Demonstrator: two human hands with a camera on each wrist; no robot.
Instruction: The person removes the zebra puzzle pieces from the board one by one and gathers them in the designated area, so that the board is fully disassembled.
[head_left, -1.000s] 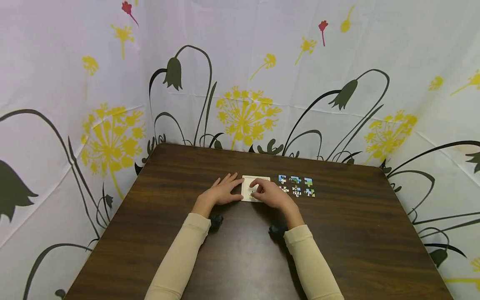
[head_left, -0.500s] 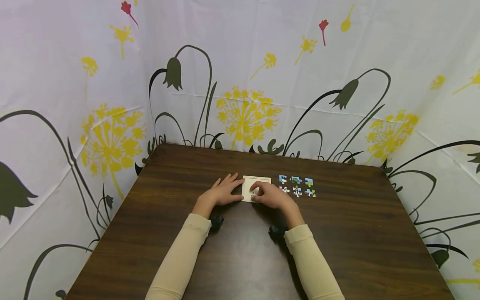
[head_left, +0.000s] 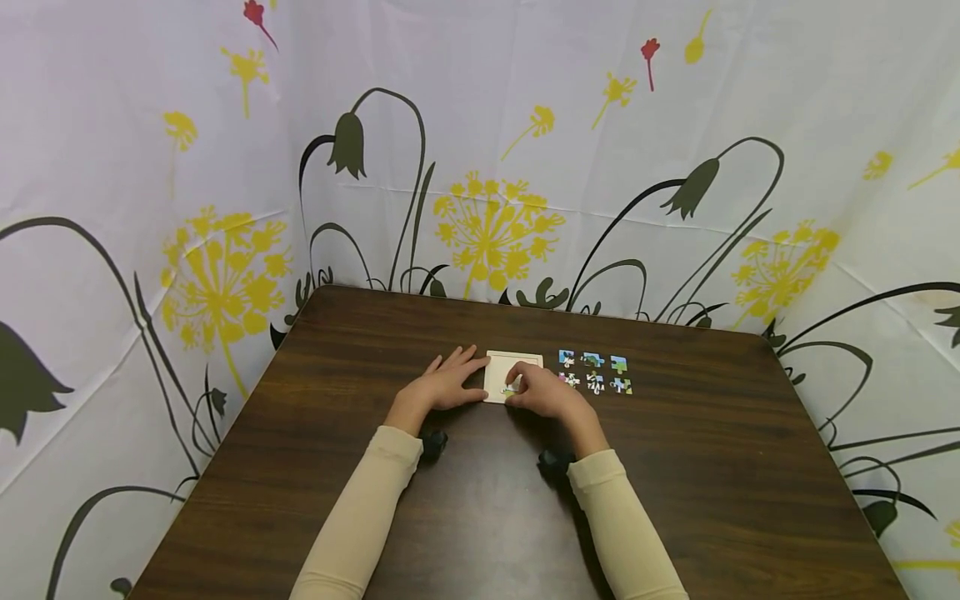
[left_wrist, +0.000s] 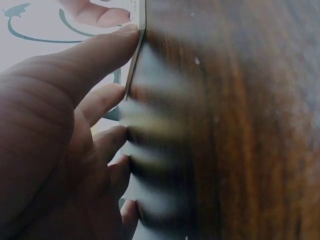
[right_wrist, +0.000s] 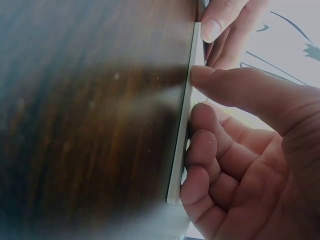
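Observation:
A shallow cream-coloured puzzle tray (head_left: 497, 365) lies flat on the table. My left hand (head_left: 442, 387) rests at its left side with fingers spread, the thumb and index fingertip touching the tray's edge; the left wrist view shows the other fingertips on the tabletop. Over the tray's right part, my right hand (head_left: 543, 390) has its thumb and index finger at either side of a small jigsaw piece (head_left: 512, 388), partly hidden by the fingers. In the right wrist view, the right thumb (right_wrist: 205, 77) lies at the tray's near edge (right_wrist: 180, 145) and the other fingers are curled above it.
Right of the tray, several jigsaw pieces (head_left: 592, 360) with blue, green and white print lie in two rows on the dark wooden table (head_left: 465, 500). A white flowered curtain (head_left: 480, 125) hangs behind and beside the table.
The right thumb and index finger have shifted slightly on the tray, and more of the piece shows between them. The left hand has stayed in place.

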